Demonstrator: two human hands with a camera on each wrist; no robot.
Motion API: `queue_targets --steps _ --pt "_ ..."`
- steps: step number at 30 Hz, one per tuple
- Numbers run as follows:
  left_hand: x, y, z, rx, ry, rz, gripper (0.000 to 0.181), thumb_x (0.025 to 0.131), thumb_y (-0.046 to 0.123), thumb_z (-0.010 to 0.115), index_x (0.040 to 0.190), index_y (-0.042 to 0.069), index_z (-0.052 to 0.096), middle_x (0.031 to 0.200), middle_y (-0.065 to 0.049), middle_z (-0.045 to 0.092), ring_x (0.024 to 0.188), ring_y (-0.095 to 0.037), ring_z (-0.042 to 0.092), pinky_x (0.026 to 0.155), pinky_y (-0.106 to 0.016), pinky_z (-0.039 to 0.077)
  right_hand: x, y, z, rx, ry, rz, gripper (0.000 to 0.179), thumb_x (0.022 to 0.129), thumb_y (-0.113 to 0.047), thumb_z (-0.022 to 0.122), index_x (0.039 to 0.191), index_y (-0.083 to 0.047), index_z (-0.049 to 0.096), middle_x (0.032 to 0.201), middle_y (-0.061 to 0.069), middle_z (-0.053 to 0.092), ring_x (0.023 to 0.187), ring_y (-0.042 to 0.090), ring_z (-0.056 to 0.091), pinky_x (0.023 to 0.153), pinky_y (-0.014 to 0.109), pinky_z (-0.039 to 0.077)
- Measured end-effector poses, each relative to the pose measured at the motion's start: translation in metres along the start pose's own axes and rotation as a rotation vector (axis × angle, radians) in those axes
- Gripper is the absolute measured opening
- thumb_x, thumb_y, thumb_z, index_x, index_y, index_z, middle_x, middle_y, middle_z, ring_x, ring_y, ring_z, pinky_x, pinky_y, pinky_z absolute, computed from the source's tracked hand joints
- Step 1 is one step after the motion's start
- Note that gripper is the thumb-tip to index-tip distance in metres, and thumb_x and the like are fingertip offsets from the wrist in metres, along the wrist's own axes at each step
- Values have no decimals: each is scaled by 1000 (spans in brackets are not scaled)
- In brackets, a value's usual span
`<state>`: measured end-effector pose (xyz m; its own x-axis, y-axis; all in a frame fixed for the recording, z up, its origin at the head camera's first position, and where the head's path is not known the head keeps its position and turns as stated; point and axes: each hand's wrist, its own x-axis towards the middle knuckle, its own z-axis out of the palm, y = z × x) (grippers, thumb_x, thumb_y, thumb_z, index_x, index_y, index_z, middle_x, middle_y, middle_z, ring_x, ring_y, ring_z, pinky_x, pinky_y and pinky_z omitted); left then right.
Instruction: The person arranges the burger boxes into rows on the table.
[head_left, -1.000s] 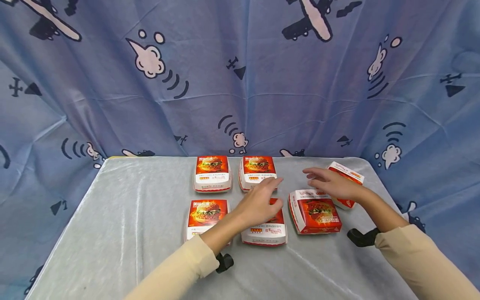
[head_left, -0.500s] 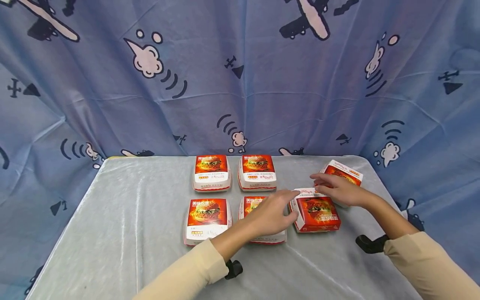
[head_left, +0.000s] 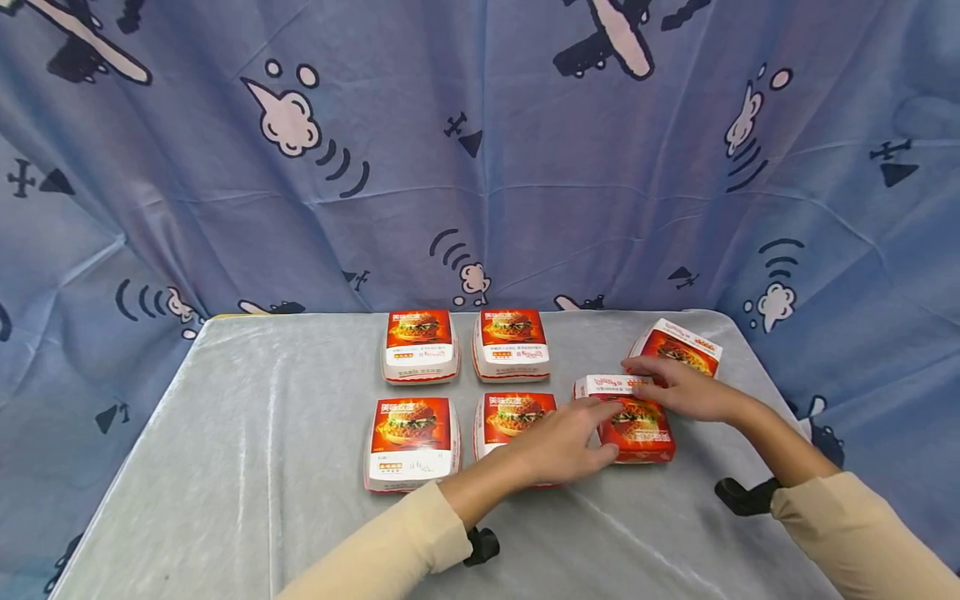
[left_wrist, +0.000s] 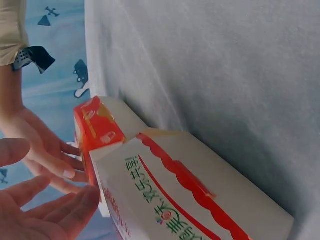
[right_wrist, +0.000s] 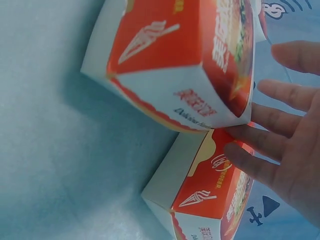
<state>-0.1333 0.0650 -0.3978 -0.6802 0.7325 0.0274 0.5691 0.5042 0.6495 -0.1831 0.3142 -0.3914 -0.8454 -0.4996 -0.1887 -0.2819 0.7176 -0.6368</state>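
Note:
A red and white burger box (head_left: 651,446) sits at the front right, its printed picture upside down to the head view. My left hand (head_left: 573,442) is over its left side, fingers stretched and loosely spread; in the left wrist view my left hand (left_wrist: 45,215) has fingertips right at the cardboard. At its back right corner my right hand (head_left: 690,392) overlaps the lid, fingers extended. The right wrist view shows my right hand (right_wrist: 285,130) beside the nearer box (right_wrist: 160,45), fingers straight. Behind it, a tilted burger box (head_left: 682,346) is partly covered by the right hand.
On the left, two burger boxes stand at the back, one (head_left: 420,346) beside another (head_left: 512,346). In front are a burger box (head_left: 412,442) and one (head_left: 513,417) partly under my left forearm. A grey cloth (head_left: 210,467) covers the table; a blue patterned curtain (head_left: 405,208) hangs behind.
My left hand has moved right, from over the front middle box to the front right one. My right hand has come down and right, to that box's back corner. The boxes stay put.

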Motion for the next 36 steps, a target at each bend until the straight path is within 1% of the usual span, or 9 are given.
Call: queue_targets --steps 4,9,16,20,24,27,31,36 --pt "2 2 3 16 -29 0 52 97 28 60 146 12 51 142 0 54 125 -6 52 103 -22 41 -2 0 1 -2 5 -7 45 99 -14 59 135 11 50 130 30 58 120 47 54 98 64 43" --pt "3 3 7 31 -62 -6 50 98 29 60 145 13 53 143 -1 54 130 -7 49 106 -23 39 -1 1 1 -5 2 1 46 99 -14 60 136 10 50 131 29 57 121 46 54 98 63 44" --pt "3 4 8 50 -101 -23 52 97 31 61 146 16 52 146 0 51 130 -8 48 106 -25 40 -1 1 1 -1 -8 13 48 99 -16 59 138 10 49 133 29 57 121 45 54 97 61 45" --pt "4 4 9 80 -119 -35 51 98 33 61 146 18 52 147 0 51 130 -8 49 105 -27 41 -1 0 1 7 -18 23 48 100 -16 58 138 10 48 133 29 56 121 45 54 97 61 46" --pt "5 4 9 124 -140 -64 52 98 35 61 147 23 51 147 3 50 130 -8 49 104 -30 44 -1 -2 0 4 -27 35 49 100 -16 58 139 11 47 134 30 55 121 46 54 97 60 46" --pt "6 3 8 162 -142 -78 52 97 36 61 147 25 51 146 5 51 126 -8 52 101 -32 46 -1 -3 0 -3 -27 32 49 100 -16 58 139 11 46 133 30 56 121 46 54 97 60 46" --pt "5 1 7 207 -135 -71 51 96 35 62 145 25 53 141 6 54 119 -8 56 98 -31 47 1 -3 1 -4 -19 12 48 100 -16 58 138 11 47 131 30 57 119 45 56 98 61 44" --pt "5 0 4 222 -132 -68 49 97 35 61 144 23 54 138 7 57 114 -8 58 99 -30 45 1 -1 1 -9 -24 -15 48 99 -15 60 137 12 48 130 30 58 118 44 57 97 61 45"
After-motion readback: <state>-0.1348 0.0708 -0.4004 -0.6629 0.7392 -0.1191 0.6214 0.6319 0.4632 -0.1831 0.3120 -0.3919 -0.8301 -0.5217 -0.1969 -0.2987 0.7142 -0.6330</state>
